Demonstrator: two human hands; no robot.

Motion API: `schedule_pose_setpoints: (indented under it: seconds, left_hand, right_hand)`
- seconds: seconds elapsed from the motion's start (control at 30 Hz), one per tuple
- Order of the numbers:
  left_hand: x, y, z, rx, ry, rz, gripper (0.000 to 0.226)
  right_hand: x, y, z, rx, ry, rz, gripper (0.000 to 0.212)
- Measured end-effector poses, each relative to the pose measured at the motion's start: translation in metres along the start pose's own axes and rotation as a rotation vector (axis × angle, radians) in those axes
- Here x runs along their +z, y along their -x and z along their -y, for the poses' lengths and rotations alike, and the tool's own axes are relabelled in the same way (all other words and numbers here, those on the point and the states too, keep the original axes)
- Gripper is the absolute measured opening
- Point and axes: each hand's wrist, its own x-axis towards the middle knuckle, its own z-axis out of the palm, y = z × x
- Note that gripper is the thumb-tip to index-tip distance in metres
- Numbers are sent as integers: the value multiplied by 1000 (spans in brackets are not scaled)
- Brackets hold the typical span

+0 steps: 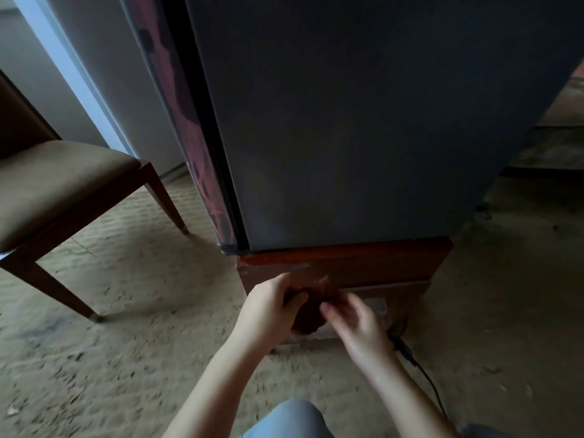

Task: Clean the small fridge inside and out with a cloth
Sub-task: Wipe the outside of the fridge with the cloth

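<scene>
Presently, cloth (311, 314) apparently being readied below fridge (347, 121): left hand (271, 308) grips it; right hand (357, 324) too blurred to tell. Next, likely: wipe side panel.

The fridge (363, 121) stands on a wooden base (363, 267), chair (63, 184) left.

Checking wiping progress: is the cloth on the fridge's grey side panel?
No, the left hand grips the cloth, the right hand touching it, down by the wooden stand below the fridge.
</scene>
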Motion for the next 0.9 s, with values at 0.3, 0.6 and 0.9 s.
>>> schedule_pose_setpoints:
  seconds: [0.3, 0.6, 0.9]
  left_hand:
    - [-45, 0, -1, 10, 172, -226, 12]
    - [-148, -22, -57, 248, 427, -28, 12]
    - [-247, -49, -89, 375, 205, -337, 4]
  right_hand:
    - [-18, -9, 26, -205, 270, 0, 33]
    - [12, -19, 177, -553, 151, 303, 19]
    - [13, -22, 272, -433, 197, 495, 29]
